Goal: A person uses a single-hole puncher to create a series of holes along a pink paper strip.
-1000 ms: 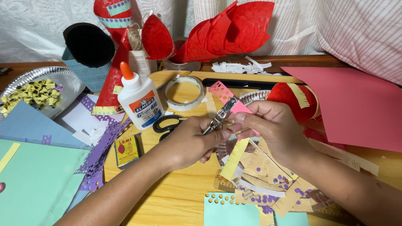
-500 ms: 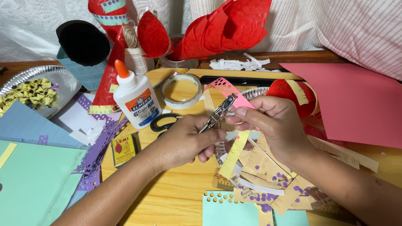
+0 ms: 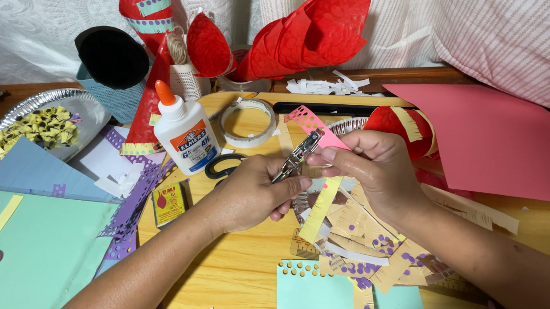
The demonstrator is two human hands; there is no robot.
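My left hand (image 3: pixel 254 196) grips a small metal hole punch (image 3: pixel 296 156), its jaws on the edge of a pink paper strip (image 3: pixel 311 123) with a row of punched holes. My right hand (image 3: pixel 371 167) pinches that pink strip from the right and holds it up over the yellow table. A yellow paper strip (image 3: pixel 320 209) hangs below my hands. Both hands sit close together at the middle of the view.
A white glue bottle (image 3: pixel 183 132) with an orange cap, a tape roll (image 3: pixel 246 121) and black-handled scissors (image 3: pixel 223 165) lie left of my hands. A foil plate (image 3: pixel 81 105) of yellow scraps sits far left. Red paper cones (image 3: pixel 313 34), pink sheet (image 3: pixel 504 143), teal sheets (image 3: pixel 30 252).
The view has shifted slightly. My hands stay together on the punch and the pink strip, with the punch a little further along the strip's edge.
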